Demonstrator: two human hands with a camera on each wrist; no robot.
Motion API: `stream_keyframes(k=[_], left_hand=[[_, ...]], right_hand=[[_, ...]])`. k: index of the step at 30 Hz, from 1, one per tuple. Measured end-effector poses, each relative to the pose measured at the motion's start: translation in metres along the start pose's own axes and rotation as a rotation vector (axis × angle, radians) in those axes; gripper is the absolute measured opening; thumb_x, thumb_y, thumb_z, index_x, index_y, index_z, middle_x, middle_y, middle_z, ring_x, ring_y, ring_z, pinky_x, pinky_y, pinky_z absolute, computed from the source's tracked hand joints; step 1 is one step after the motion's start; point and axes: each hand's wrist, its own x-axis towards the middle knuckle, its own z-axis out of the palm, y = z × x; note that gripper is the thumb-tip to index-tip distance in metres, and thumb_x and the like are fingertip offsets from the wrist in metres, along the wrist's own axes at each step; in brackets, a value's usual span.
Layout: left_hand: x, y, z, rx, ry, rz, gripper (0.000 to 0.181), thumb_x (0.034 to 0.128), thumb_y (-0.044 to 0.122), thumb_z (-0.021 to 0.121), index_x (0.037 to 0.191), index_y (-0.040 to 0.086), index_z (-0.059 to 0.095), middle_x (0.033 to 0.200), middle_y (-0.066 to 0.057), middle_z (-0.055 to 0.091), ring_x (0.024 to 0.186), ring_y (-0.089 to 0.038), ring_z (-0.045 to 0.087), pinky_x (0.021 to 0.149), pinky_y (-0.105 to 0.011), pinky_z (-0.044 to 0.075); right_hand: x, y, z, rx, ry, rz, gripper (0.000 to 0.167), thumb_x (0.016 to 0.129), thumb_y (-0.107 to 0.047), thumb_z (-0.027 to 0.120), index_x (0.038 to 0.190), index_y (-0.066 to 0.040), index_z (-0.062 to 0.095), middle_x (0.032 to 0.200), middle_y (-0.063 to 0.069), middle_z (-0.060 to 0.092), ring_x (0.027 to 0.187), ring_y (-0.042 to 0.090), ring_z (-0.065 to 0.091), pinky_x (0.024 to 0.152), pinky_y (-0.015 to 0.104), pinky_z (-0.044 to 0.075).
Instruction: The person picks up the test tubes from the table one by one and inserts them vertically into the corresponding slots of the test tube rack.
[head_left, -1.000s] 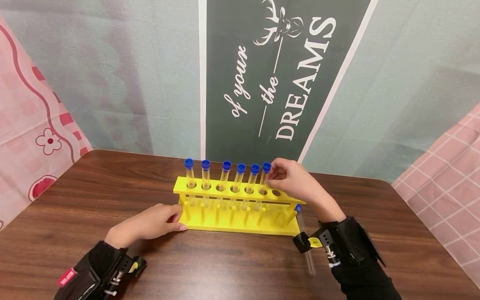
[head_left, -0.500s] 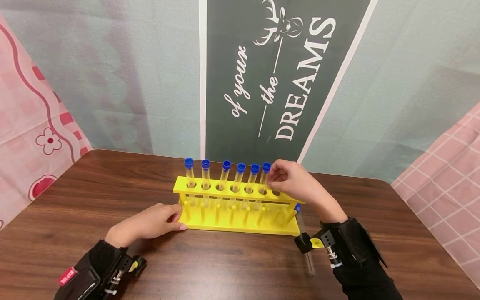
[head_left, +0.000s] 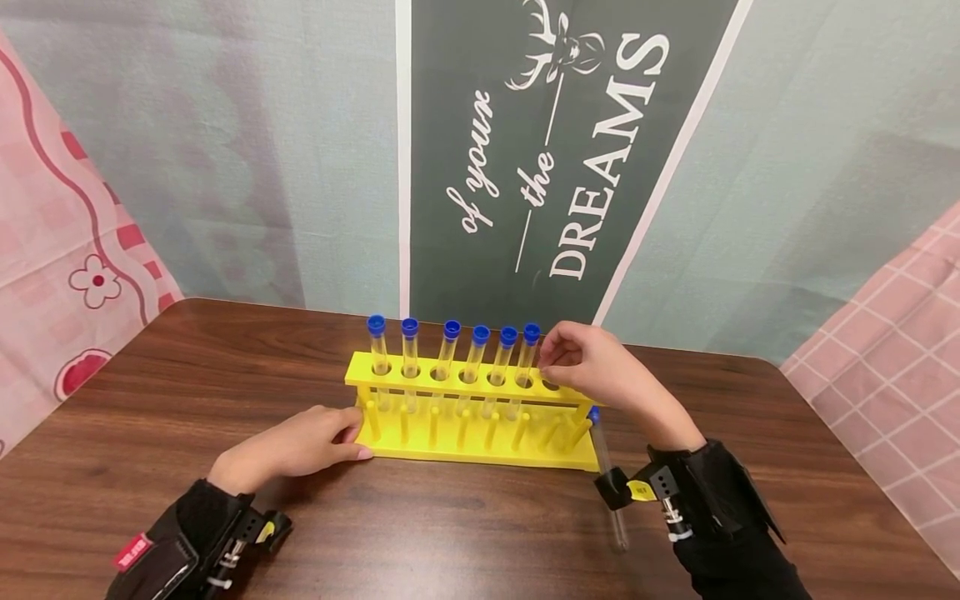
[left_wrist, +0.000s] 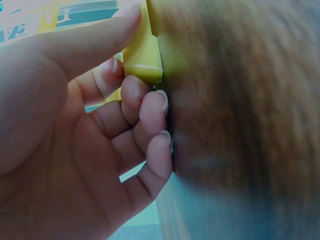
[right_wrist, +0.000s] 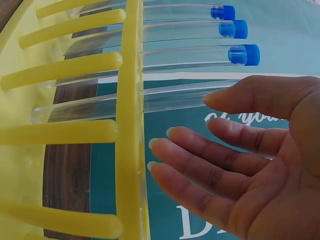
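Observation:
A yellow test tube rack (head_left: 480, 450) stands on the table, with several clear, blue-capped test tubes upright in its holes. My left hand (head_left: 300, 442) grips the left end of its base; in the left wrist view the thumb (left_wrist: 107, 32) lies on the yellow edge, the other fingers curled beside it. By the rightmost racked test tube (head_left: 527, 357), my right hand (head_left: 592, 367) hovers with relaxed fingers, holding nothing. The right wrist view shows its thumb (right_wrist: 250, 95) overlapping that tube's upper end and hiding the cap; contact is unclear.
One capped test tube (head_left: 618, 529) lies on the table beside the rack's right end, partly hidden by the right wrist camera (head_left: 613, 487). Yellow pegs (head_left: 465, 425) rise from the rack's base. A printed cloth (head_left: 495, 283) hangs behind the brown table (head_left: 450, 533).
My right hand has drawn slightly right, away from the rightmost racked test tube, its fingers loosening. The left hand and the rack have stayed where they were.

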Motion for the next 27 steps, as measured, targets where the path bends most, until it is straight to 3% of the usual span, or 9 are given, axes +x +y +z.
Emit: stream_keyframes(k=[14,27], left_hand=[[0.0,0.0,0.0,-0.038,-0.035,-0.033,0.034,0.0844,0.036,0.064,0.071,0.013,0.043,0.058,0.005,0.033,0.05,-0.008,0.031,0.049,-0.022,0.026],[0.0,0.0,0.001,-0.033,-0.024,-0.03,0.033,0.0845,0.034,0.064,0.071,0.013,0.043,0.058,0.006,0.033,0.051,-0.007,0.031,0.049,-0.022,0.026]], right_hand=[[-0.014,0.0,-0.002,-0.065,0.014,0.026,0.013,0.082,-0.005,0.066,0.09,-0.002,0.056,0.084,0.005,0.06,0.078,0.018,0.058,0.071,0.033,0.048],[-0.034,0.007,-0.003,-0.113,0.05,-0.008,0.014,0.081,-0.008,0.068,0.09,-0.005,0.058,0.08,0.0,0.058,0.075,0.014,0.055,0.064,0.03,0.046]])
